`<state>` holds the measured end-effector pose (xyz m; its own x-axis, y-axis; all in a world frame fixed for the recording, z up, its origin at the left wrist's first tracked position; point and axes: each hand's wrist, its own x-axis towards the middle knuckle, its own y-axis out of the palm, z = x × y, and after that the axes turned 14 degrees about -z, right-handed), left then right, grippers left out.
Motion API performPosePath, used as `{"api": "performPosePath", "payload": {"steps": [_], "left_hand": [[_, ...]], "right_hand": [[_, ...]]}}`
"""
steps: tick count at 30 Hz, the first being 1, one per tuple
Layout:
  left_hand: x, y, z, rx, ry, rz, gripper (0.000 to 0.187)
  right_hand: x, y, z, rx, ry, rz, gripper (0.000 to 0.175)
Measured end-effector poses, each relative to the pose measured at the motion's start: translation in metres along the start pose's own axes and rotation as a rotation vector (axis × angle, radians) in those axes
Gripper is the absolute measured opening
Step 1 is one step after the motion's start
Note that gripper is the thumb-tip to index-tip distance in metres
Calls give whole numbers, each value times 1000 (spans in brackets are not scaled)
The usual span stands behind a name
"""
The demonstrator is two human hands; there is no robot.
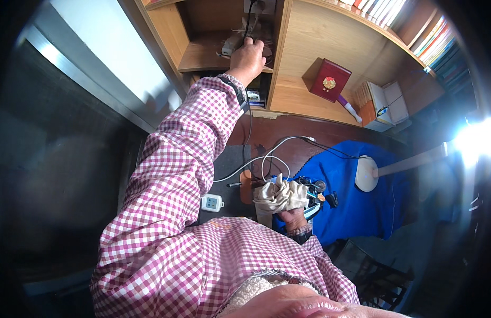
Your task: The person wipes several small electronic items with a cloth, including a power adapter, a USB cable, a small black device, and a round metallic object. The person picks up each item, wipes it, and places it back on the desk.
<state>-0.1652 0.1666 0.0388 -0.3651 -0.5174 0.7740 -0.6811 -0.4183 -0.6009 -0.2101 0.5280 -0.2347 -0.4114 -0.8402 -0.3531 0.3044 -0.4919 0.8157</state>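
Observation:
My left hand (248, 60) reaches into a wooden shelf compartment with its fingers bent, beside a white plug adapter (229, 47). A black cable (250, 20) runs down to its fingers and shows again below the wrist; the fingertips' hold is hidden. Near my body, my right hand (294, 218) lies against a bunched beige cloth (283, 195), which covers its fingers. Small items, among them a black clip (332, 199), lie to the right of the cloth. A white cable (274, 150) loops above it. A white power socket block (212, 203) rests to the left on a dark mat.
A blue cloth (341, 214) spreads at the right under a lit desk lamp's round base (366, 173). On the shelf stand a dark red box (331, 80) with a gold emblem and stacked books (374, 107). The shelf's upright divider (279, 55) is just right of my left hand.

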Motion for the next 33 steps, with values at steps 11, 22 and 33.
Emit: {"api": "performPosePath", "payload": {"steps": [11, 22, 33], "left_hand": [[-42, -17, 10, -249, 121, -183, 45], [-180, -72, -25, -580, 121, 137, 54], [-319, -46, -72, -805, 410, 861, 47]], "right_hand": [[5, 2, -2, -136, -79, -93, 28], [-27, 57, 63, -2258, -1529, -230, 36], [-51, 42, 101, -2202, -1561, -422, 24]]}}
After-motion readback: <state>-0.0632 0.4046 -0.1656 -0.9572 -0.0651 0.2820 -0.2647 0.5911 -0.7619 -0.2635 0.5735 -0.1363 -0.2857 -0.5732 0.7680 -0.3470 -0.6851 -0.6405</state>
